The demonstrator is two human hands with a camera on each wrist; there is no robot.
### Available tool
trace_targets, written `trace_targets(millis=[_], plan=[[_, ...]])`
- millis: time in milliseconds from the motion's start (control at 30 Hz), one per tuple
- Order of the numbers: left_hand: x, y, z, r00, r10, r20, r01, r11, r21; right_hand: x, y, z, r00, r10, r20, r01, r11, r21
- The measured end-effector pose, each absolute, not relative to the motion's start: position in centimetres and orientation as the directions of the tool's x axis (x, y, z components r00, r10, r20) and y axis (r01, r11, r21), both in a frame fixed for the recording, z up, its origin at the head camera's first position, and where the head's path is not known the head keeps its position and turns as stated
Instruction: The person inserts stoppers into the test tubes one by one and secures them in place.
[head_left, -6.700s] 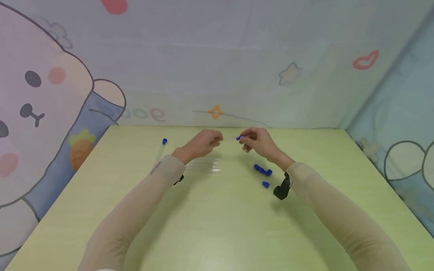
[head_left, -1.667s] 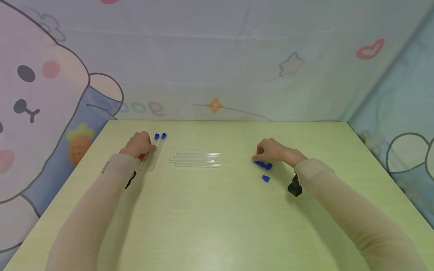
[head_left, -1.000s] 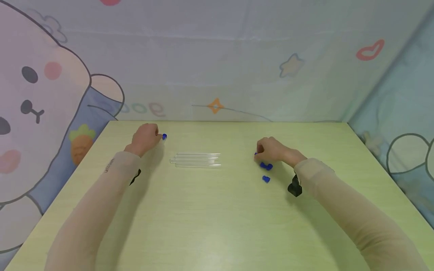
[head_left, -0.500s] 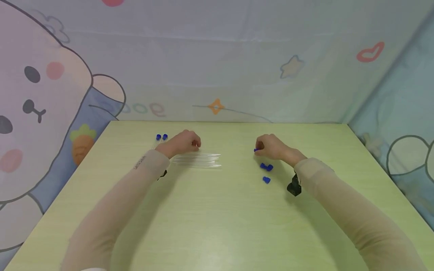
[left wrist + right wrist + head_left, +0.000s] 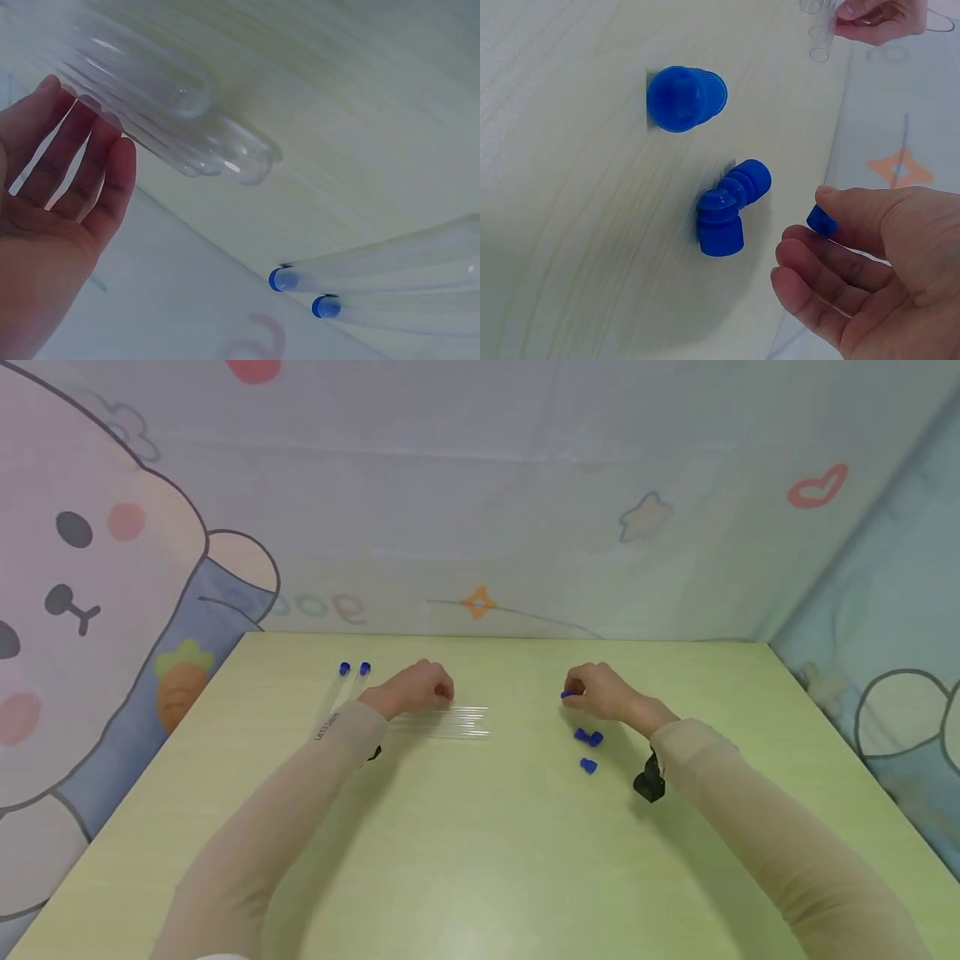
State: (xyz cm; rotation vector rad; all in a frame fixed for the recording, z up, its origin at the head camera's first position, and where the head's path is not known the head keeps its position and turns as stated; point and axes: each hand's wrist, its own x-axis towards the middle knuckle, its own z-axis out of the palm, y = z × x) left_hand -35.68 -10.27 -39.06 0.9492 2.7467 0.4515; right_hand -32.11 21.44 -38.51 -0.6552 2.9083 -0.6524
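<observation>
In the head view my left hand (image 5: 422,687) is at the far side of several clear, uncapped test tubes (image 5: 472,733) lying side by side on the table. The left wrist view has its bent fingers touching the edge of the nearest tube (image 5: 150,64); a firm grip is not plain. My right hand (image 5: 600,691) pinches a small blue cap (image 5: 822,221) between thumb and forefinger, just above the table. Three loose blue caps lie below it: two touching (image 5: 720,225) and one apart (image 5: 686,99).
Two test tubes with blue caps (image 5: 344,668) lie at the back left, partly hidden by the left sleeve (image 5: 300,802). The pale table (image 5: 480,843) ends at a printed cloth backdrop (image 5: 540,527). A dark wrist camera (image 5: 649,781) hangs under the right wrist.
My left hand has left a second capped tube beside the first and moved right to the uncapped tubes. The right hand has picked up one cap from the group and lifted it slightly.
</observation>
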Motion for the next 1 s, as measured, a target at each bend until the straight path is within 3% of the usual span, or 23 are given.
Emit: trace_targets(millis=[633,1000], plan=[[-36.3,-10.0,-40.1,-0.757,0.649,-0.068,0.590,0.725,0.356,-32.1,21.6,-38.7,-0.911,-0.412,0.019,-0.377,0.812,-0.446],[-35.5,-9.7,-38.6,-0.790,0.612,0.036,0.580,0.729,0.364,-32.5,21.7,-37.6,-0.939,-0.328,0.105,-0.320,0.720,-0.615]])
